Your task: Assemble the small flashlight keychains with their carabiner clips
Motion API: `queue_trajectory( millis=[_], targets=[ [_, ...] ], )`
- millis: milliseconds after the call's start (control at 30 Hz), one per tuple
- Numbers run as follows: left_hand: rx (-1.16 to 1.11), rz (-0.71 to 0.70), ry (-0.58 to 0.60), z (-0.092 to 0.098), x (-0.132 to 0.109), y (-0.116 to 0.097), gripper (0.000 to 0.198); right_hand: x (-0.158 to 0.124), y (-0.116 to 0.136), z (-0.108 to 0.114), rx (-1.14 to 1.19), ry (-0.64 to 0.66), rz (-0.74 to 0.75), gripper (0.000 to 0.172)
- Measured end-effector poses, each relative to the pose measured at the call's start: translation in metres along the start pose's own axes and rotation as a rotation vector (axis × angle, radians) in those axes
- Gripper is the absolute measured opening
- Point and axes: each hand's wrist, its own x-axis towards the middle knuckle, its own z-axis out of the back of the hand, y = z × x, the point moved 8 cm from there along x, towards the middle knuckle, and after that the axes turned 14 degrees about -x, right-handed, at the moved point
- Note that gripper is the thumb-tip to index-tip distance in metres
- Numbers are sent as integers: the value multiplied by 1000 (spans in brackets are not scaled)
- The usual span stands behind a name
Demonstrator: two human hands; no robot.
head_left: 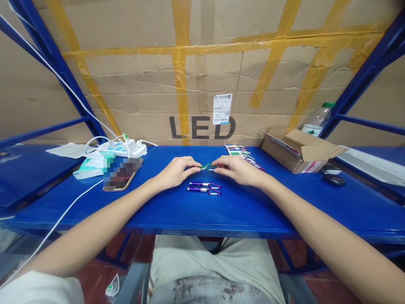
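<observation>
A small green penlight with a carabiner clip [207,167] is stretched between my two hands just above the blue table. My left hand [180,172] pinches its body end between thumb and fingers, which hide most of it. The thumb and fingertips of my right hand [236,169] close on the clip end. Nearer to me lie two purple penlights [198,189] side by side, their carabiner clips pointing right. Behind my right hand, a row of several penlights in mixed colours [238,150] lies on the table, partly covered by that hand.
On the left are a phone [122,177], a white power strip [120,147] with cables and a soft packet [90,168]. An open cardboard box [299,150], a black mouse [334,180] and a plastic bottle [318,120] stand right. A taped carton [142,93] walls the back.
</observation>
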Motion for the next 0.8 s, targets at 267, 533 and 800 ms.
queue_trajectory(
  millis=[267,533,800],
  targets=[
    [1,0,105,-12,-2,6,33,-4,-1,-10,178,159,-54,21],
    [-56,65,134,-19,-1,5,24,-5,-7,-10,111,208,-85,13],
    [-35,32,133,-20,-1,-3,21,-2,9,-11,50,134,-9,12]
  ],
)
